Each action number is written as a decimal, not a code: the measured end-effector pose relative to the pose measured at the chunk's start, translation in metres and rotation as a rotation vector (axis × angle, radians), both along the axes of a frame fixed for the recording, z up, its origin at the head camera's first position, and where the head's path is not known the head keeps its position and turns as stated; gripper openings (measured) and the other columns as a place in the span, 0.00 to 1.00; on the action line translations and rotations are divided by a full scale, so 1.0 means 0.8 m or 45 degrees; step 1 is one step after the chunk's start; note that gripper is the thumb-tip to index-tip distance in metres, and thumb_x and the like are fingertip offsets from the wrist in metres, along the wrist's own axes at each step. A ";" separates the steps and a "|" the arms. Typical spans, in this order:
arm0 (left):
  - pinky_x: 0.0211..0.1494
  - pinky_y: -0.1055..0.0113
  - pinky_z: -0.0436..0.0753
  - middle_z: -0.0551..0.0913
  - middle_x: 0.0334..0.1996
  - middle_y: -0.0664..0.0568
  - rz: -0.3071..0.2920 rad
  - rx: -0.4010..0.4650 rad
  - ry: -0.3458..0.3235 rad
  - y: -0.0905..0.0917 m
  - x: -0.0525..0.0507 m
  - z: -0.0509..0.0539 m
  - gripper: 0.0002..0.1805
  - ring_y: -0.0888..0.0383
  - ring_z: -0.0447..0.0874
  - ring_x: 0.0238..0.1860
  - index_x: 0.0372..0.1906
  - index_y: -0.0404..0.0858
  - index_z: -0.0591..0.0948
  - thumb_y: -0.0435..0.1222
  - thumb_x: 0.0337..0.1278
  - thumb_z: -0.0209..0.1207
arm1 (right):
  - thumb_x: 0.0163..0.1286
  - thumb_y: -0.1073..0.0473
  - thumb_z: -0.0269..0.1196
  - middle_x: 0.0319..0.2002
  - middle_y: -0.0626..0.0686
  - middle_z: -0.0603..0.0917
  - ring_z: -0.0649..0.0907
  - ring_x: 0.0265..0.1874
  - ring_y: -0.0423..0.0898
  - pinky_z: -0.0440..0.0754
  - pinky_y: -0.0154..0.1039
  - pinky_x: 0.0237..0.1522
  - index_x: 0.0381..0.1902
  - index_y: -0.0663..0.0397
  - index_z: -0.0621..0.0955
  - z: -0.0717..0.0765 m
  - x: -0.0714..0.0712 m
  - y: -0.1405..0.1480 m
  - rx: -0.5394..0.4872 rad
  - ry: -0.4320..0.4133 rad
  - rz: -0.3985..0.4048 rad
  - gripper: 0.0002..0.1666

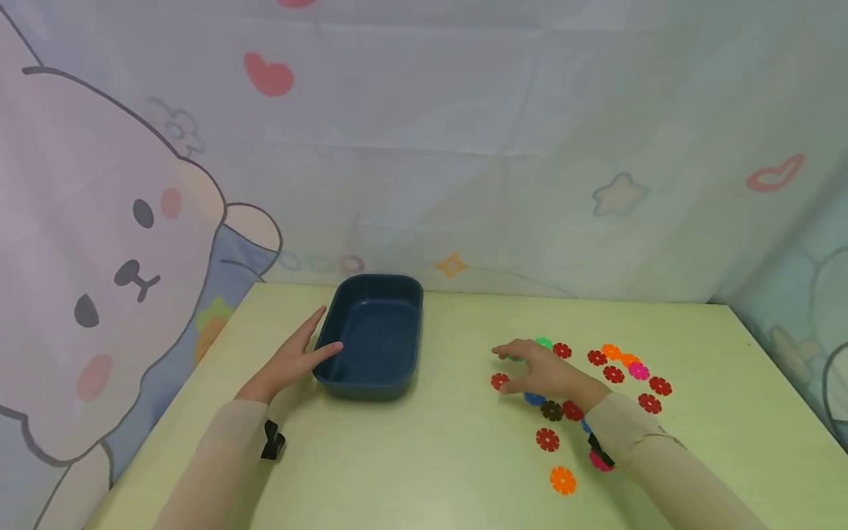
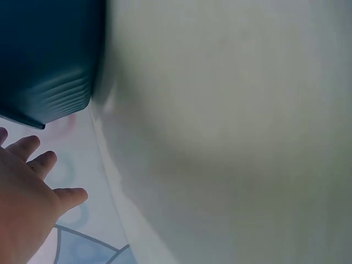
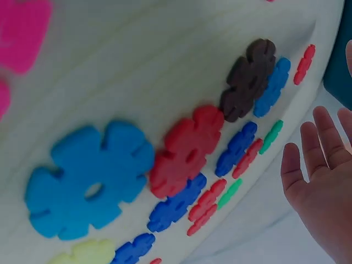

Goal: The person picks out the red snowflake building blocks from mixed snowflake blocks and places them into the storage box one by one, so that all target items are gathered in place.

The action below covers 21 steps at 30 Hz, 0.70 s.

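A dark blue rectangular bin stands toward the back of the table, with no pieces visible inside. My left hand is at its left side, fingers spread and thumb over the rim; whether it touches the bin is unclear. In the left wrist view the fingers of that hand extend below the bin. My right hand, fingers extended, hovers over flower-shaped pieces, near a red one. The right wrist view shows this hand holding nothing, beyond blue, red and dark brown pieces.
Several more flower pieces lie scattered on the right side of the table, including an orange one near the front and a pink one farther right. A printed curtain hangs behind the table's back edge.
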<state>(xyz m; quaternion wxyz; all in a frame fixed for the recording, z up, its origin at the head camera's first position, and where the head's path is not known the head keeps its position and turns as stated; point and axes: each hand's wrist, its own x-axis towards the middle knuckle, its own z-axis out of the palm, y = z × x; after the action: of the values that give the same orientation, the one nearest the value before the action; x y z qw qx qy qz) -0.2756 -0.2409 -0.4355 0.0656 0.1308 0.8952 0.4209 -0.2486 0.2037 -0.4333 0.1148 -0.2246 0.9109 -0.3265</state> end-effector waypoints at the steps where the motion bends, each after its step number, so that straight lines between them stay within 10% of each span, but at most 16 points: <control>1: 0.70 0.36 0.51 0.39 0.78 0.45 0.007 0.000 -0.016 0.000 0.001 -0.002 0.49 0.37 0.41 0.75 0.78 0.51 0.40 0.57 0.63 0.56 | 0.58 0.51 0.72 0.59 0.58 0.76 0.73 0.58 0.58 0.72 0.55 0.59 0.66 0.57 0.72 -0.001 0.001 -0.001 -0.001 -0.011 -0.001 0.40; 21: 0.71 0.37 0.50 0.37 0.77 0.43 -0.037 -0.094 -0.076 0.006 0.012 -0.012 0.56 0.38 0.38 0.76 0.78 0.46 0.36 0.58 0.59 0.59 | 0.60 0.53 0.71 0.44 0.51 0.79 0.76 0.42 0.46 0.77 0.46 0.50 0.55 0.63 0.80 -0.025 -0.010 -0.001 0.099 0.121 0.104 0.29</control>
<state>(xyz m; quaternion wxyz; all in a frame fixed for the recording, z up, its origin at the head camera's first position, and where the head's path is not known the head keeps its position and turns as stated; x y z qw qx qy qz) -0.2657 -0.2364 -0.4450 0.1032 0.1286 0.9058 0.3903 -0.2565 0.2026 -0.4531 0.0934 -0.2723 0.9174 -0.2749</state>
